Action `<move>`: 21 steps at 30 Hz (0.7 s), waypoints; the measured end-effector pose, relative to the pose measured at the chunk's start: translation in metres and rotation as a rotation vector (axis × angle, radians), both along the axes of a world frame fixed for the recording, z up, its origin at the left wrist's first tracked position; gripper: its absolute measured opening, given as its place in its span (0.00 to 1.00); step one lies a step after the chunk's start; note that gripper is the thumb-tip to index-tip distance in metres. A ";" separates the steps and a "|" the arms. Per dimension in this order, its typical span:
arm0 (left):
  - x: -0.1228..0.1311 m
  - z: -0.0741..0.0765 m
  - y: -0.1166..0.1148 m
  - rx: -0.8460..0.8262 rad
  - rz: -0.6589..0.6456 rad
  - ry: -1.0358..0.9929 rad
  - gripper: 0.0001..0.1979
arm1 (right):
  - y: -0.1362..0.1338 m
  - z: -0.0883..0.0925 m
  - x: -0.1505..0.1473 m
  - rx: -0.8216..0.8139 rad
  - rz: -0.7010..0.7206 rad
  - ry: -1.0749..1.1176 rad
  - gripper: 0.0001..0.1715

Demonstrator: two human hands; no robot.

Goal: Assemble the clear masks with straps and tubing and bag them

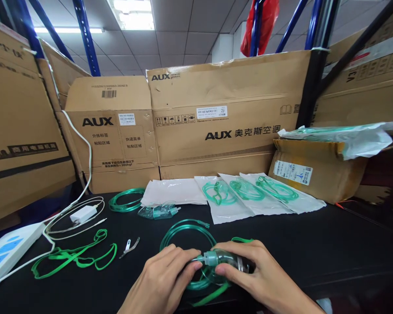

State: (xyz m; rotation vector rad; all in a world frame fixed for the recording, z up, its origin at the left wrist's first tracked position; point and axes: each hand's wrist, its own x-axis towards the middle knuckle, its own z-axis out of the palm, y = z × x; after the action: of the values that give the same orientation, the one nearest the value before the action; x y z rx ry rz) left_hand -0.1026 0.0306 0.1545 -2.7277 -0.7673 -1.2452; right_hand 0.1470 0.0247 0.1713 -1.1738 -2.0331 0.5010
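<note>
Green-tinted mask (232, 259) at 5 o'clock from the centre of view, held over the black tabletop (321, 250); contact with the surface cannot be told. Bearings below taken from the mask. Right hand (257, 267) at 3 o'clock: grip wrapped round the mask body, thumb on the near side, fingers over the far side. Left hand (170, 268) at 9 o'clock: grip pinching one end of the green tubing (166, 237) between thumb and fingers, right at the mask's connector (211, 258); depth of seating unclear. Rest of the tubing coiled at 10 o'clock, partly hidden by the hands. Bright green strap (212, 295) trails toward 7 o'clock. Out at 9 o'clock: bent metal strip (131, 249), then loose strap (74, 254), then white power strip (18, 248). At 10 o'clock: second mask (159, 212), second coil (126, 208) farther off. White packet (174, 192) toward 11 o'clock. Three overlapping packets (232, 213), green tubing showing in each, span 12 to 1 o'clock. Tan cardboard box (325, 179) at 2 o'clock, wrapped bags (350, 135) on top. AUX cartons (249, 96) line the far side, 11 to 12 o'clock.
</note>
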 end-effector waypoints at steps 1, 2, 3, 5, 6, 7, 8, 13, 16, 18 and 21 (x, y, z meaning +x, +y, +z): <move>0.000 0.000 0.000 0.007 0.002 -0.008 0.09 | 0.000 0.001 0.000 0.005 -0.005 0.002 0.17; 0.000 0.001 0.000 0.008 0.002 -0.017 0.09 | 0.000 0.001 0.000 0.007 -0.007 0.004 0.17; 0.000 0.001 0.000 0.006 0.001 -0.029 0.09 | -0.001 0.002 0.000 0.008 -0.003 0.007 0.17; 0.001 0.003 0.000 -0.024 -0.007 -0.042 0.08 | -0.001 0.003 0.000 0.009 0.011 0.014 0.17; 0.001 0.004 0.000 -0.042 -0.015 -0.051 0.08 | -0.002 0.004 0.000 0.011 0.020 0.019 0.17; 0.001 0.006 -0.001 -0.056 -0.027 -0.065 0.08 | -0.002 0.004 0.000 0.011 0.031 0.024 0.17; 0.001 0.007 -0.001 -0.071 -0.039 -0.079 0.08 | -0.002 0.004 0.001 0.010 0.040 0.027 0.17; 0.001 0.013 -0.003 -0.134 -0.084 -0.106 0.09 | -0.002 0.004 0.004 -0.008 0.096 0.040 0.17; 0.001 0.013 -0.004 -0.141 -0.092 -0.109 0.09 | -0.002 0.005 0.004 -0.025 0.130 0.050 0.18; 0.001 0.012 -0.003 -0.109 -0.087 -0.114 0.08 | -0.003 0.005 0.004 -0.017 0.123 0.044 0.18; 0.001 0.009 -0.003 -0.050 -0.067 -0.107 0.08 | -0.003 0.004 0.003 0.016 0.080 0.027 0.18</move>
State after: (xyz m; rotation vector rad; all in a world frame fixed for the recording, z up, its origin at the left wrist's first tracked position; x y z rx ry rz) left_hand -0.1019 0.0279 0.1633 -2.7668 -0.7317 -1.4143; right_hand 0.1496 0.0219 0.1754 -1.0738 -2.0632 0.5359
